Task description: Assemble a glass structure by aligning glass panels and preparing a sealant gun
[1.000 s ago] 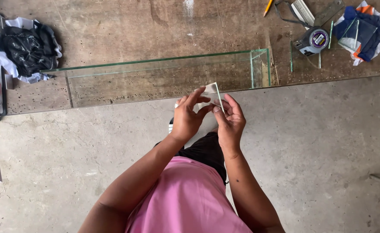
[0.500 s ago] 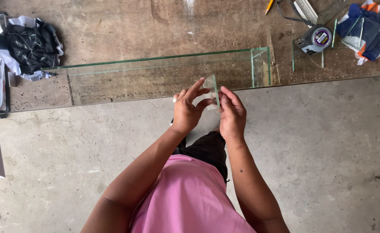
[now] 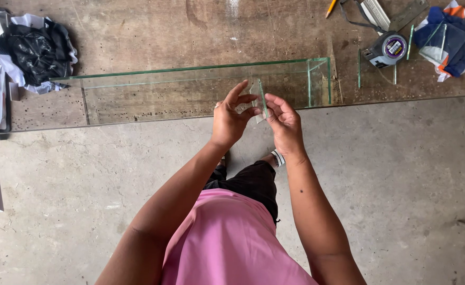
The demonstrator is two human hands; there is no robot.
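Note:
A small clear glass piece (image 3: 259,100) stands on edge between both hands, held over the near wall of a long, low glass tank (image 3: 190,71) that lies on a brown wooden bench. My left hand (image 3: 229,116) pinches the piece from the left with fingers spread upward. From the right, my right hand (image 3: 282,121) grips its edge. Both forearms reach forward from a pink shirt.
A tape measure (image 3: 390,48) and loose glass strips (image 3: 359,68) lie at the bench's right end, beside a blue and orange cloth (image 3: 457,31) with a glass pane on it. A black and white rag (image 3: 34,47) lies at the left. Grey concrete floor (image 3: 401,174) spreads below.
Both hands with the glass piece have moved forward and up, from over the floor to over the tank's near wall. The piece has turned more edge-on.

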